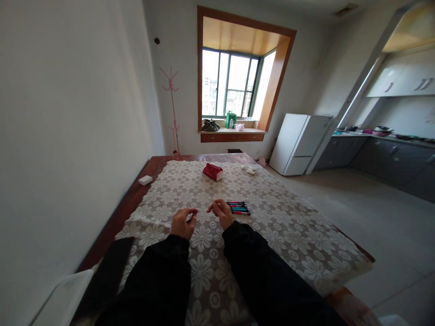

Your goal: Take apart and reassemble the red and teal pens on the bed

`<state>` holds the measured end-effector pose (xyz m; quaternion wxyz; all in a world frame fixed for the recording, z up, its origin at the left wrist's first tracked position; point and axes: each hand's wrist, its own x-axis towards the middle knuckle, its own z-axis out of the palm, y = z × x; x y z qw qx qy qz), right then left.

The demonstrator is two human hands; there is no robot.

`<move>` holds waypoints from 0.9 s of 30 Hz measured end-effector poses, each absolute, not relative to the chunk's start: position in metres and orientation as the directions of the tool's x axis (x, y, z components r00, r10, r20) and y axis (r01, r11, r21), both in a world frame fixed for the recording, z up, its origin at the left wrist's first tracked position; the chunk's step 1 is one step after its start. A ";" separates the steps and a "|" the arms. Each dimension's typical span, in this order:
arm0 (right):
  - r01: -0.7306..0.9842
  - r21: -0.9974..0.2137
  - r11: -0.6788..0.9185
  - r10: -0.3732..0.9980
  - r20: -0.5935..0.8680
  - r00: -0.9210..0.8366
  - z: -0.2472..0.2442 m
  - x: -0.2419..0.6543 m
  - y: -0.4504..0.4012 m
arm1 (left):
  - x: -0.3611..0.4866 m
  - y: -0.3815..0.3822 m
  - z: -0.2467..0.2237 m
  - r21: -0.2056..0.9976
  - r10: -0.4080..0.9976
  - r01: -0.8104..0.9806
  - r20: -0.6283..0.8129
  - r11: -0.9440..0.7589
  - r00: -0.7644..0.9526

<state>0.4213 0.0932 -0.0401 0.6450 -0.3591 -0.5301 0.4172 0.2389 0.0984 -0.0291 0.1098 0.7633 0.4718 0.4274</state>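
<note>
Over the flower-patterned tablecloth (200, 267), my left hand (184, 222) has its thumb and forefinger brought together in a pinch; anything between the tips is too small to name. My right hand (220, 213) is just to its right, with a small gap between the two, its fingers curled and what they may hold not visible. Several pens (239, 208) with pink, blue and black barrels lie side by side on the cloth, right beside my right hand. Beyond the hands sits a red tissue pack (213, 171).
Crumpled white tissue (249, 170) lies at the far right of the cloth. A small white box (145, 180) is at the left table edge. A dark flat object (110, 271) and a white item (64, 296) lie near left, beside the wall. A fridge (299, 142) stands beyond.
</note>
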 end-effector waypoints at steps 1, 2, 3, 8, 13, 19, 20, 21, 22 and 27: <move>-0.152 -0.909 0.388 0.921 0.379 0.086 -0.040 0.422 0.093 | 0.239 0.099 -0.030 0.573 0.813 0.624 0.552 -0.531 0.186; -0.148 -0.912 0.382 0.924 0.373 0.081 -0.040 0.422 0.093 | 0.239 0.099 -0.030 0.575 0.812 0.622 0.555 -0.532 0.181; -0.146 -0.915 0.376 0.926 0.369 0.076 -0.039 0.422 0.092 | 0.239 0.099 -0.031 0.577 0.810 0.619 0.560 -0.533 0.176; -0.157 -0.914 0.373 0.928 0.364 0.082 -0.034 0.421 0.090 | 0.240 0.099 -0.032 0.587 0.798 0.601 0.585 -0.542 0.148; -0.126 -0.914 0.386 0.922 0.377 0.090 -0.032 0.419 0.089 | 0.239 0.098 -0.030 0.579 0.797 0.603 0.580 -0.548 0.168; -0.070 -0.908 0.414 0.910 0.410 0.056 -0.039 0.422 0.093 | 0.238 0.098 -0.028 0.574 0.791 0.600 0.587 -0.557 0.173; -0.054 -0.910 0.410 0.912 0.408 0.044 -0.039 0.422 0.092 | 0.238 0.098 -0.028 0.575 0.788 0.596 0.592 -0.560 0.169; -0.027 -0.910 0.414 0.910 0.413 0.036 -0.040 0.422 0.092 | 0.238 0.097 -0.027 0.577 0.785 0.590 0.597 -0.564 0.167; 0.016 -0.904 0.426 0.904 0.427 0.034 -0.040 0.421 0.091 | 0.238 0.097 -0.026 0.579 0.782 0.585 0.603 -0.568 0.162; 0.502 -0.703 0.504 0.828 0.559 -0.047 -0.037 0.421 0.082 | 0.239 0.096 -0.025 0.570 0.760 0.579 0.634 -0.583 0.142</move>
